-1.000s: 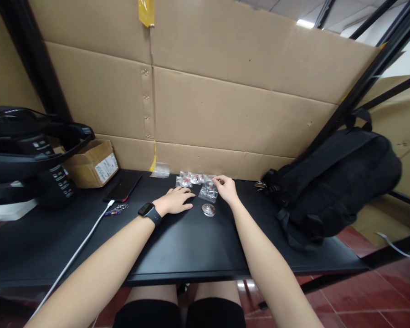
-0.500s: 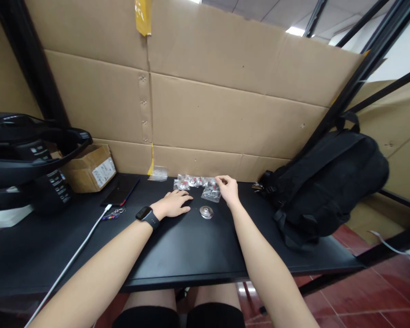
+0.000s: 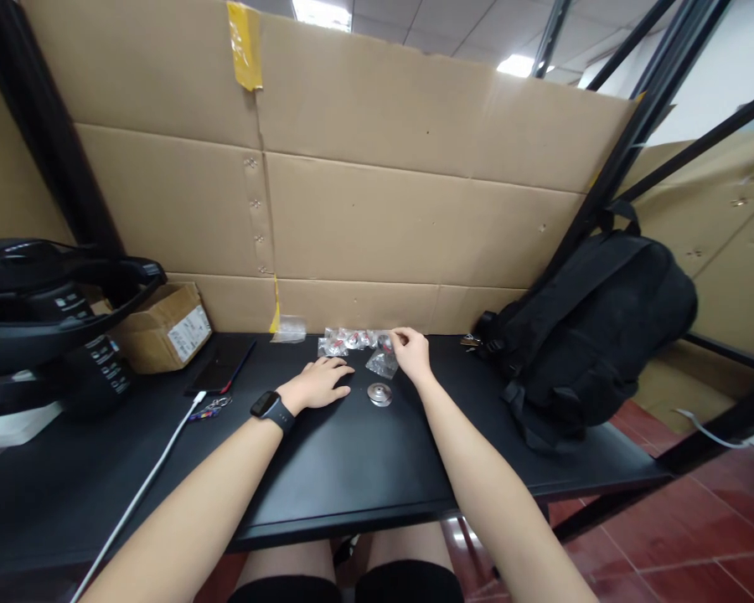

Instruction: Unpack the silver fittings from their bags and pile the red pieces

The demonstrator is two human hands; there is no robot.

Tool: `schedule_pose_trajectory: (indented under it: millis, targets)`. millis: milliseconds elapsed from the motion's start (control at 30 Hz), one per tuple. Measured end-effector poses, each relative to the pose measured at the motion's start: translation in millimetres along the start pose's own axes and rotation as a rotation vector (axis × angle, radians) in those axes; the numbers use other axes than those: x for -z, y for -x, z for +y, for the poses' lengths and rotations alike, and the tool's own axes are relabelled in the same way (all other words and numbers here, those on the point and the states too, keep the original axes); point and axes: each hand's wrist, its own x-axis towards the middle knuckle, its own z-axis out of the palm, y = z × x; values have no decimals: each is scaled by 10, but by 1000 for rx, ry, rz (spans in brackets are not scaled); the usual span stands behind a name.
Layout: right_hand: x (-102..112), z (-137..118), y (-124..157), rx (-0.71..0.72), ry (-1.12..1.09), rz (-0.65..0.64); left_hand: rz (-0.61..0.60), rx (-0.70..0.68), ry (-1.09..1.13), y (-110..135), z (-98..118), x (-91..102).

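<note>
My left hand (image 3: 317, 383) lies palm down on the black tabletop, fingers spread, just in front of a row of small clear plastic bags (image 3: 345, 340) with red and silvery contents. My right hand (image 3: 412, 353) is closed in a pinch at the top of another clear plastic bag (image 3: 382, 363), at the row's right end. Something round and dark shows inside that bag; the fingertips partly cover it. Between my hands and nearer to me sits a round, shiny metal disc piece (image 3: 379, 394), flat on the table and touched by neither hand.
A black backpack (image 3: 603, 327) leans at the right. On the left are a phone (image 3: 223, 368) with a white cable (image 3: 144, 490), a keychain (image 3: 210, 409), a cardboard box (image 3: 163, 328) and black headgear (image 3: 56, 310). A cardboard wall (image 3: 364, 218) closes the back.
My right hand has shifted slightly left with the pinched bag, which now hangs or lies at a different angle. My left hand stays in place. The camera view has tilted up a little.
</note>
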Motion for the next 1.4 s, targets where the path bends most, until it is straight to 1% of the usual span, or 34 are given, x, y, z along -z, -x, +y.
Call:
schedule_pose_trajectory:
  millis: [67,100,167,200,300,400,567,633,800,1000,1300,1333,1400]
  targets:
    - [-42,34,-2,-60,-40,15,0,5,-10,2,8,2]
    - [-55,54,-6,-76,-54,-1,-1,6,-12,3,11,2]
    - [-73,87,-15,-80,-92,-33,-3,5,-15,1,11,0]
    - [-79,97,-18,-86,-126,-28,-4,6,-17,0,8,-3]
    - [-106,92,-9,-190,-336,24,-7,4,-21,-8,-2,-14]
    - [-149,61,22,-304,-527,6,-10,7,-19,-17,-12,-28]
    - [-203,56,46,-374,-637,14,-4,8,-23,-23,-21,-43]
    - [-206,70,39,-377,-667,21,-2,4,-24,-24,-21,-45]
    - [-191,95,6,-354,-730,86,-1,5,-25,-23,-15,-38]
    - [-182,89,-13,-368,-751,143,-3,9,-21,-14,-8,-27]
    - [-146,17,-12,-342,-680,160,-10,2,-19,-25,-19,-39]
    - [-135,12,-23,-340,-675,174,-12,-1,-21,-26,-21,-39]
    - [-93,20,-58,-314,-661,246,-16,-6,-25,-28,-28,-38]
